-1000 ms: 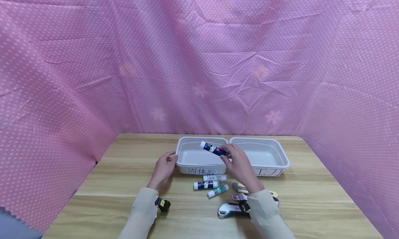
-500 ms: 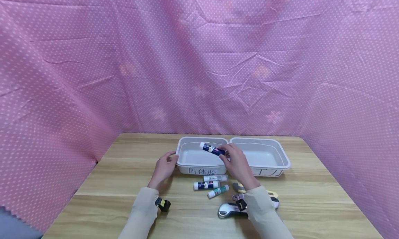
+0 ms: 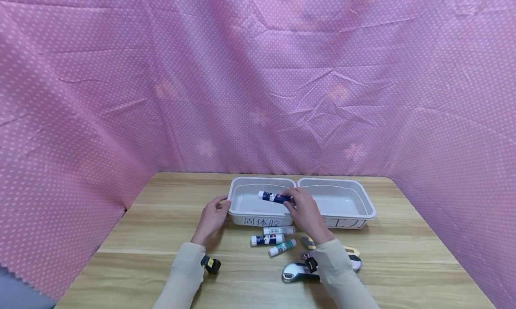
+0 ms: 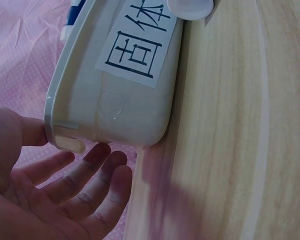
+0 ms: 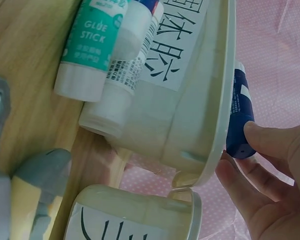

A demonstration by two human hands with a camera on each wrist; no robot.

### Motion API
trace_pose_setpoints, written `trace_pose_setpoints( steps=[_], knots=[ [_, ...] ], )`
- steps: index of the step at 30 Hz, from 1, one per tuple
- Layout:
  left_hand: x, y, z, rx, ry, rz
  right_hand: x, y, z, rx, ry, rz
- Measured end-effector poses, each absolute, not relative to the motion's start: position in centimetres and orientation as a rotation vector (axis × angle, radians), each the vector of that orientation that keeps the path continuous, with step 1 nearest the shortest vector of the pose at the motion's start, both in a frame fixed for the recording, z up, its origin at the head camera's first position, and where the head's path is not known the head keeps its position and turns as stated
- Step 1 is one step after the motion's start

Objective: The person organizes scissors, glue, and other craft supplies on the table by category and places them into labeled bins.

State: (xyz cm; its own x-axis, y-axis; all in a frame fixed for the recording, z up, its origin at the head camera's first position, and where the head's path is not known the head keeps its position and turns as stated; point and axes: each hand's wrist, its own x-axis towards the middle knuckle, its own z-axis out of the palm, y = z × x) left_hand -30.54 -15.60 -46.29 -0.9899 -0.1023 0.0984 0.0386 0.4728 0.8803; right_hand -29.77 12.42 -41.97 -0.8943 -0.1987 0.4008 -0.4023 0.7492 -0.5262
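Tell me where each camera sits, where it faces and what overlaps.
Head: worn on the head, facing forward and down at left bin, right bin and pink cloth; left grip, right grip and sleeves show.
Left wrist: worn there, facing the left bin's corner and tabletop; part of the left grip shows.
Right wrist: worn there, facing both bins and the held blue glue stick; part of the right grip shows.
Shared: both wrist views show the left bin's label.

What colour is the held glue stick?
The glue stick is mainly dark blue; the head view shows it best.
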Motion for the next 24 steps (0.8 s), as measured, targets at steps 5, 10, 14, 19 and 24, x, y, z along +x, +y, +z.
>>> trace_pose_setpoints(
  steps=[5,10,14,19,24],
  knots=[
    [-30.67,-15.69,-46.32,0.071,-2.594,-1.555,-30.01,12.23,-42.21,0.449,-2.64,0.871],
    [-30.82,-15.74,-46.29,0.078,-2.604,-1.557,-30.1,12.0,-42.3,0.431,-2.651,0.86],
    [-30.89,-15.77,-46.25,0.076,-2.603,-1.555,-30.23,11.78,-42.37,0.419,-2.663,0.85],
    [-30.96,-15.76,-46.23,0.072,-2.597,-1.563,-30.41,11.58,-42.54,0.393,-2.687,0.845],
    [-31.05,-15.83,-46.22,0.078,-2.606,-1.559,-30.47,11.47,-42.51,0.395,-2.698,0.84]
  ],
)
